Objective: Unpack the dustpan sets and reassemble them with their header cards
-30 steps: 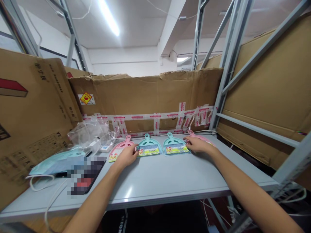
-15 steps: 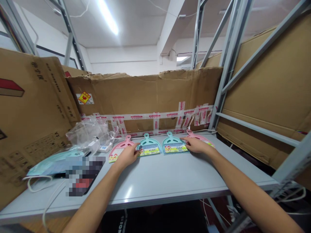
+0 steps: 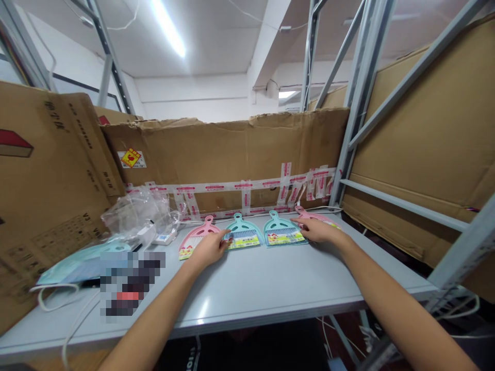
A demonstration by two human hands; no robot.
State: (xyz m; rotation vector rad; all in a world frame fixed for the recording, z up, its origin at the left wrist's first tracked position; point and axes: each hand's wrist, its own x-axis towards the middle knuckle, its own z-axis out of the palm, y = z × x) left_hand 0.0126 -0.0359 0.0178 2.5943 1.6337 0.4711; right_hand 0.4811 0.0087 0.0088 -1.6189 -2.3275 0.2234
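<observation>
Several small dustpan-and-brush sets lie side by side on the grey table (image 3: 247, 288). From the left come a pink set (image 3: 193, 239), a blue set (image 3: 244, 232), another blue set (image 3: 276, 224) and a pink set (image 3: 309, 214). My left hand (image 3: 212, 248) rests over the left pink set's right part, its fingertips at the edge of the blue set beside it. My right hand (image 3: 315, 230) lies over the right pink set, index finger stretched towards the neighbouring blue set. What is under both palms is hidden.
Clear plastic bags (image 3: 135, 214) and a white box lie at the back left. A blue package (image 3: 81, 260), a pixelated dark object (image 3: 135, 288) and a white cable (image 3: 69, 322) are nearer. Cardboard (image 3: 232, 154) stands behind; metal shelf posts (image 3: 356, 103) rise at right.
The left pink set and the blue set beside it have shifted slightly right with my left hand. The view has turned slightly, and the right blue set sits a little further right.
</observation>
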